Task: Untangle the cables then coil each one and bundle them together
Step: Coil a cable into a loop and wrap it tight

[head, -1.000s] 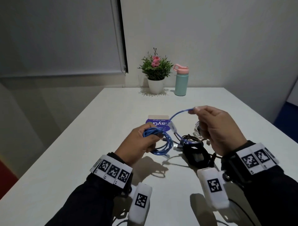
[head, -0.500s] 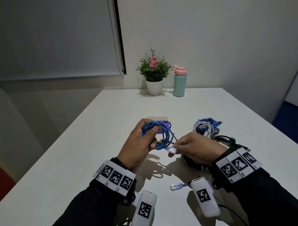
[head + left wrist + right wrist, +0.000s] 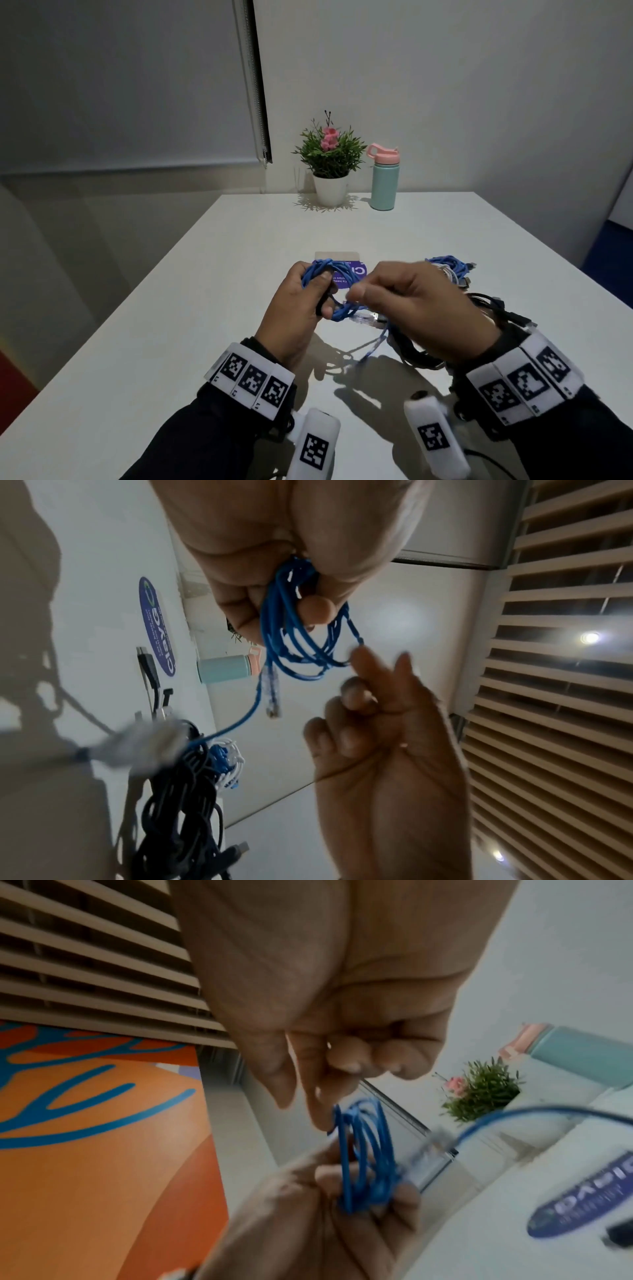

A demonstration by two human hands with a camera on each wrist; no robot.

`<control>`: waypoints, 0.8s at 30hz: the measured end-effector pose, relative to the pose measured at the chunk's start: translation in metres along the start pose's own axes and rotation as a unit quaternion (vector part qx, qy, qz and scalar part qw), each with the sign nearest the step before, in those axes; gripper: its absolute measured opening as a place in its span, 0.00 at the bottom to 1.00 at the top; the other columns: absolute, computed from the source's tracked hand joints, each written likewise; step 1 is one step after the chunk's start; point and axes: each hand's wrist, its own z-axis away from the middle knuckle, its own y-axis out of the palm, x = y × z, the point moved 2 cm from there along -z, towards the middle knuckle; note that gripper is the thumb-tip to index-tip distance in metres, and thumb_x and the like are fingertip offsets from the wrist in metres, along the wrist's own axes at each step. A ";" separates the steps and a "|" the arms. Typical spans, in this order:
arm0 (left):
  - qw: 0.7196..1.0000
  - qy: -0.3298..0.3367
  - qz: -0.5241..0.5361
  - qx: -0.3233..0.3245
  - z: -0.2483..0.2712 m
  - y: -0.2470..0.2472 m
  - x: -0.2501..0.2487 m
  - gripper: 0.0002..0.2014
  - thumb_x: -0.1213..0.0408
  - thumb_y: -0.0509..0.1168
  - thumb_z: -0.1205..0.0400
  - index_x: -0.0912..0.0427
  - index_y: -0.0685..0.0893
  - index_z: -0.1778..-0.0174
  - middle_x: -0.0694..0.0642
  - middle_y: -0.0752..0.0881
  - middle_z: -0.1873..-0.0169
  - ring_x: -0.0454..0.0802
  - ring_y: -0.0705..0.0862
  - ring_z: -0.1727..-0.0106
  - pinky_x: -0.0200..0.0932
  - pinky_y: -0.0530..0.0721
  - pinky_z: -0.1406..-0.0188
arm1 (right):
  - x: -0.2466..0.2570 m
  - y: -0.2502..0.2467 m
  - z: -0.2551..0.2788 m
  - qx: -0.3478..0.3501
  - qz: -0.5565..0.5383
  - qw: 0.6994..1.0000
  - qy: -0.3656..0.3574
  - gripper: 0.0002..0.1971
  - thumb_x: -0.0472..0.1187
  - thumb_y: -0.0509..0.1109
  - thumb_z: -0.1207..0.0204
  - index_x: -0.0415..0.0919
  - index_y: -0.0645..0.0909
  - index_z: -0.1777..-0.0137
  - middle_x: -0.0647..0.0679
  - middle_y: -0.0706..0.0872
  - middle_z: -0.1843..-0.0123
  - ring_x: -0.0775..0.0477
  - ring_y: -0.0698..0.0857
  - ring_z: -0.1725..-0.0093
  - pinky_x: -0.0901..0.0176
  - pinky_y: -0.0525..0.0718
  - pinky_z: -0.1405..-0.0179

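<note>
The white table point(image 3: 191, 342) held a black cable tangle point(image 3: 178, 818). Above it the left hand point(image 3: 294, 318) clenched the blue cable coil point(image 3: 294, 631); the right hand point(image 3: 411, 308) pinched one loop. A slackened grip would likely spring the coil open.

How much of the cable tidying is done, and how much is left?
Done, it seems: a blue and white bundle lies coiled on the table. In hand: the left hand grips the blue cable coil, the right hand works its loose end. Left: the black cables, then bundling everything.
</note>
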 end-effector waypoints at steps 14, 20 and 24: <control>0.971 -0.058 0.222 0.065 0.015 0.022 -0.002 0.08 0.70 0.67 0.20 0.68 0.81 0.47 0.61 0.86 0.63 0.48 0.69 0.73 0.46 0.85 0.55 | -0.004 0.008 -0.001 0.000 0.212 0.976 0.057 0.05 0.55 0.77 0.29 0.57 0.91 0.58 0.55 0.75 0.59 0.63 0.77 0.60 0.73 0.69 0.64; 0.977 -0.038 0.208 0.030 0.009 0.019 -0.003 0.17 0.51 0.66 0.22 0.55 0.87 0.73 0.53 0.77 0.72 0.45 0.71 0.77 0.37 0.77 0.67 | -0.019 0.016 -0.002 -0.042 -0.110 0.977 0.177 0.11 0.39 0.68 0.25 0.42 0.78 0.69 0.60 0.76 0.72 0.57 0.74 0.69 0.56 0.70 0.62; 0.980 -0.007 0.190 0.061 0.004 0.012 -0.005 0.16 0.55 0.63 0.20 0.56 0.94 0.63 0.54 0.84 0.69 0.46 0.85 0.66 0.43 0.90 0.57 | -0.017 0.014 -0.003 -0.010 -0.378 0.901 0.215 0.18 0.38 0.62 0.21 0.46 0.86 0.70 0.51 0.85 0.64 0.52 0.78 0.62 0.58 0.73 0.58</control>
